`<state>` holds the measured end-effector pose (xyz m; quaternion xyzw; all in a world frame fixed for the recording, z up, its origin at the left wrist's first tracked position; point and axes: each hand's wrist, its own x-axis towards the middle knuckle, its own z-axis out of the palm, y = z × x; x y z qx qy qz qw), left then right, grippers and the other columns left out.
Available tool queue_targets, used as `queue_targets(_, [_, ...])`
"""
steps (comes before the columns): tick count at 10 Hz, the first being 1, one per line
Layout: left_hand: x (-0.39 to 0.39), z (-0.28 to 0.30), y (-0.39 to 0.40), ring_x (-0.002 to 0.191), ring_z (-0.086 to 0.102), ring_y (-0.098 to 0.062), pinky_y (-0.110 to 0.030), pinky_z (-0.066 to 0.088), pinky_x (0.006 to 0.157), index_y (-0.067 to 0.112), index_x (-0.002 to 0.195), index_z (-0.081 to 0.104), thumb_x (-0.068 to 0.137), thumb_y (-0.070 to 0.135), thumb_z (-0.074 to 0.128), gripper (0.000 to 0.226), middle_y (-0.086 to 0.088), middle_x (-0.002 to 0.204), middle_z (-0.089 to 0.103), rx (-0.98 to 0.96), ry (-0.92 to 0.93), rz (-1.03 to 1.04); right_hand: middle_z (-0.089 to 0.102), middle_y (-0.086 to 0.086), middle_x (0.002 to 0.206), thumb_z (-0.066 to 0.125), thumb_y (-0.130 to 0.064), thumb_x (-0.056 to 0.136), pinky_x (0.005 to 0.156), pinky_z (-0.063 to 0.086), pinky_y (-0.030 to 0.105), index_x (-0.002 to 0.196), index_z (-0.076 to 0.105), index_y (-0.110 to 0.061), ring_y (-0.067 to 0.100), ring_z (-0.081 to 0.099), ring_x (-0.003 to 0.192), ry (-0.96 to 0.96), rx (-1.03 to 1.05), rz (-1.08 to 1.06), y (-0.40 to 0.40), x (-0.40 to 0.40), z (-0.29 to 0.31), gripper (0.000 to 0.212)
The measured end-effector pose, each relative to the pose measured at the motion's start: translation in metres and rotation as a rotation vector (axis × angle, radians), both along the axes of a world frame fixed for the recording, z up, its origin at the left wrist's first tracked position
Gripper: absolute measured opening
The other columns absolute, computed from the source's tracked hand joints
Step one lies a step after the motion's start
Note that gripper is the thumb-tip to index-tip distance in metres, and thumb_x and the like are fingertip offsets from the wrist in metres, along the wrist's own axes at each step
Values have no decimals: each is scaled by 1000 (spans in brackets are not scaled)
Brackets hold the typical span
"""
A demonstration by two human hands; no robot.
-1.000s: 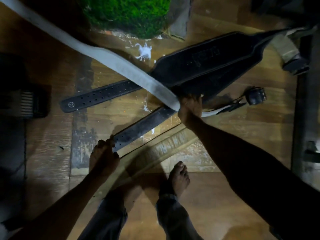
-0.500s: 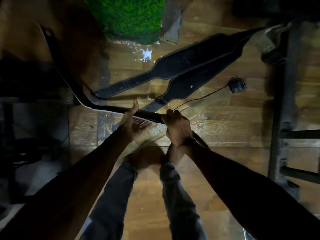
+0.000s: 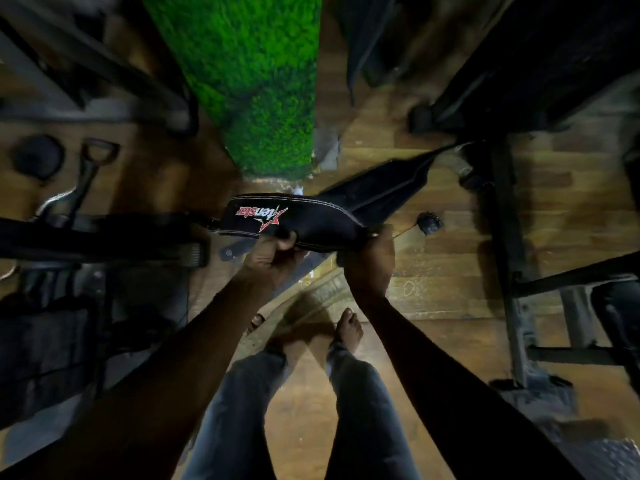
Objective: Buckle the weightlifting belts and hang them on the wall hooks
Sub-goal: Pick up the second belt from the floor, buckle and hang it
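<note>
I hold a black weightlifting belt (image 3: 311,220) with a red and white star logo, lifted off the floor in front of me. My left hand (image 3: 268,259) grips its lower edge under the logo. My right hand (image 3: 370,265) grips its right end. The belt's left end runs off into the dark at the left. Another black belt (image 3: 388,188) lies flat on the wooden floor behind the held one, with a thin strap end (image 3: 235,249) showing below. No wall hooks are in view.
A green turf-covered pillar (image 3: 252,81) rises straight ahead. Dark gym machine frames (image 3: 509,271) stand at the right and left. A handle attachment (image 3: 93,164) and a round weight (image 3: 38,159) lie at the left. A small black object (image 3: 429,223) on a cord sits on the floor.
I have stood up and raised the belt off the floor. It has turned so its logo face shows, and both hands have shifted along it. The view now looks forward to the pillar.
</note>
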<state>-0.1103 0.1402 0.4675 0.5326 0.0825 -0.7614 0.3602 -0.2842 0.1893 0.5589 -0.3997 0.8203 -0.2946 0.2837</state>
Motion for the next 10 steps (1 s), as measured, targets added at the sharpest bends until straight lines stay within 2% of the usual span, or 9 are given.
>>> queue_targets(1, [-3, 97, -6, 128, 61, -31, -38, 62, 85, 5, 100, 62, 99, -4, 50, 15, -10, 91, 74, -8, 17, 85, 65, 10, 105, 79, -10, 80, 71, 49, 29, 111, 56, -3, 19, 60, 86, -538, 29, -473, -17, 5, 52, 39])
queue_targets(2, [-11, 179, 2, 73, 63, -13, -29, 59, 86, 4, 65, 68, 98, -10, 49, 41, -3, 58, 66, -67, 40, 92, 64, 17, 115, 54, -11, 100, 86, 55, 34, 96, 63, -9, 24, 65, 96, -1048, 9, -522, -18, 14, 104, 10])
queue_targets(3, [-15, 236, 6, 72, 62, -9, -27, 59, 88, 4, 64, 72, 96, -6, 55, 37, -1, 62, 71, -121, 88, 80, 58, 7, 136, 40, -38, 108, 112, 36, 37, 131, 58, -12, 17, 53, 125, -1239, 10, -298, -17, 28, 154, 39])
queue_targets(4, [-10, 270, 10, 77, 60, -7, -23, 62, 65, 5, 70, 74, 93, 1, 64, 26, 0, 65, 73, -84, 128, 136, 61, 7, 141, 47, -54, 103, 111, 40, 35, 145, 53, -10, 21, 59, 129, -1245, -94, -198, -38, 45, 190, 62])
queue_targets(5, [5, 292, 17, 73, 60, -6, -22, 57, 62, 13, 78, 75, 89, 15, 72, 12, 3, 66, 71, -88, 204, 168, 66, -1, 85, 71, -31, 94, 84, 49, 35, 87, 65, -20, 16, 62, 81, -973, -140, -167, -57, 66, 221, 15])
queue_targets(6, [15, 308, 33, 65, 61, -8, -22, 47, 69, 16, 76, 71, 80, 46, 78, 31, 5, 66, 66, -136, 155, -49, 53, -3, 62, 76, -19, 86, 59, 43, 29, 65, 54, -11, 15, 47, 62, -796, -143, -126, -74, 84, 248, 31])
queue_targets(7, [43, 313, 53, 60, 57, -9, -20, 47, 50, 13, 77, 57, 94, 52, 61, 43, 1, 70, 59, -192, -49, -310, 47, 2, 65, 77, -30, 78, 54, 41, 35, 69, 63, -8, 14, 41, 59, -695, -165, -6, -87, 97, 278, 27])
queue_targets(8, [91, 298, 64, 49, 61, -8, -20, 49, 45, 5, 82, 65, 64, 47, 92, 54, -12, 81, 71, -306, -534, -277, 54, 0, 70, 78, -21, 87, 68, 49, 34, 75, 69, -9, 14, 50, 71, -669, -162, 139, -98, 110, 323, 19])
queue_targets(10, [108, 294, 42, 83, 73, -7, -31, 61, 81, 26, 96, 72, 41, 42, 96, 62, 8, 92, 79, -641, -852, -135, 59, 3, 77, 72, -18, 94, 58, 41, 21, 101, 76, 0, 8, 49, 60, -600, -250, 540, -120, 156, 401, 19])
